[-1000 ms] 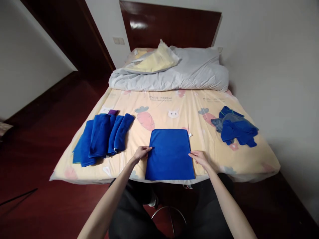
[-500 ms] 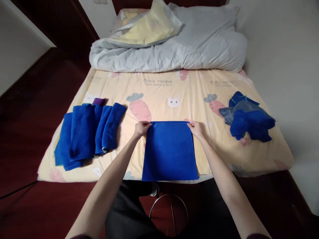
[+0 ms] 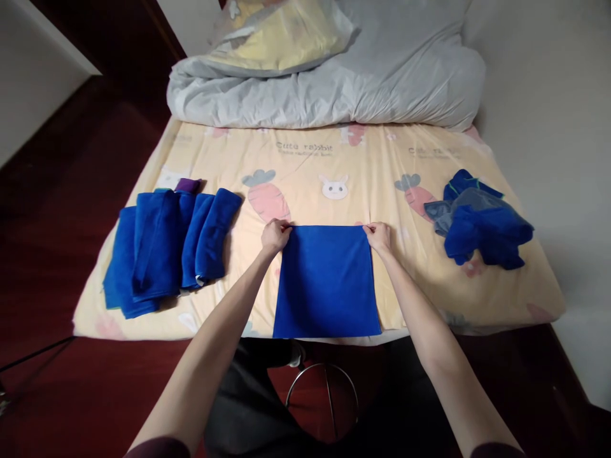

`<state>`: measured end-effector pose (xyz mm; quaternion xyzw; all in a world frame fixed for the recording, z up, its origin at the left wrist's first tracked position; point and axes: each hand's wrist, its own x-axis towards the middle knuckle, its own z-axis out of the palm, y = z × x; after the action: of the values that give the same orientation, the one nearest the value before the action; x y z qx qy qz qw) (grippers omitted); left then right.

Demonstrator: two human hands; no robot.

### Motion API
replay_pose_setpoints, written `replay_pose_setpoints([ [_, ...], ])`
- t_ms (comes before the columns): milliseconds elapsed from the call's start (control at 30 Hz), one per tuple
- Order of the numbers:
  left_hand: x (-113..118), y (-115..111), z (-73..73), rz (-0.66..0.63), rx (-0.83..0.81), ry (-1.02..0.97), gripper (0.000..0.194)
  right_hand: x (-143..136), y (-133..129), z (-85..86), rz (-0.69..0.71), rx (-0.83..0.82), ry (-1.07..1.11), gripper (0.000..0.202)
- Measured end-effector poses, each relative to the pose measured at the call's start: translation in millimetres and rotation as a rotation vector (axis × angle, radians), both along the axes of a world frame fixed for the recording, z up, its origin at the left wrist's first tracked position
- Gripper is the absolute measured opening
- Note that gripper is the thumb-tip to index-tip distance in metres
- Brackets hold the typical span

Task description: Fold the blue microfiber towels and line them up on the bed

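A blue towel (image 3: 328, 283) lies flat on the bed in front of me, its near edge along the mattress edge. My left hand (image 3: 276, 235) is closed in a pinch on its far left corner. At the far right corner, my right hand (image 3: 378, 237) pinches the cloth in the same way. The towel looks smooth and nearly square between them. Folded blue towels (image 3: 157, 245) lie side by side to the left, with a small purple cloth (image 3: 188, 185) behind them. On the right sits a crumpled pile of blue and grey cloths (image 3: 487, 222).
The bed wears a yellow sheet (image 3: 305, 175) printed with carrots and rabbits. A rolled grey quilt (image 3: 329, 102) and a yellow pillow (image 3: 291, 41) fill its far end. Below the near edge, a round metal frame (image 3: 322, 366) stands between my legs. A wall rises on the right.
The view has tilted slightly downward. Both hands keep their hold on the towel's far corners, and the fold line seen along its far edge now looks flatter.
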<state>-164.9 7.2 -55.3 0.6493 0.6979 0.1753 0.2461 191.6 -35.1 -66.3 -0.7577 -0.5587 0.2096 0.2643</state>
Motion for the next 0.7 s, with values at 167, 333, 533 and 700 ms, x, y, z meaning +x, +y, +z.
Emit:
replay_pose_setpoints([
  [167, -1, 12, 8.7, -0.278, -0.039, 0.104, 0.031, 0, 3, -1.7, 0.002, -0.054, -0.027, 0.013],
  [333, -9, 21, 14.2, -0.339, -0.08, 0.166, 0.024, 2, 5, 3.1, 0.146, -0.12, -0.098, 0.008],
  [533, -19, 39, 17.2, -0.16, -0.043, 0.12, 0.026, 8, 30, 0.2, 0.117, -0.078, -0.094, 0.012],
  [700, 11, 39, 26.3, 0.0, 0.198, 0.11, 0.037, -22, 52, 9.6, 0.123, 0.11, -0.195, 0.032],
])
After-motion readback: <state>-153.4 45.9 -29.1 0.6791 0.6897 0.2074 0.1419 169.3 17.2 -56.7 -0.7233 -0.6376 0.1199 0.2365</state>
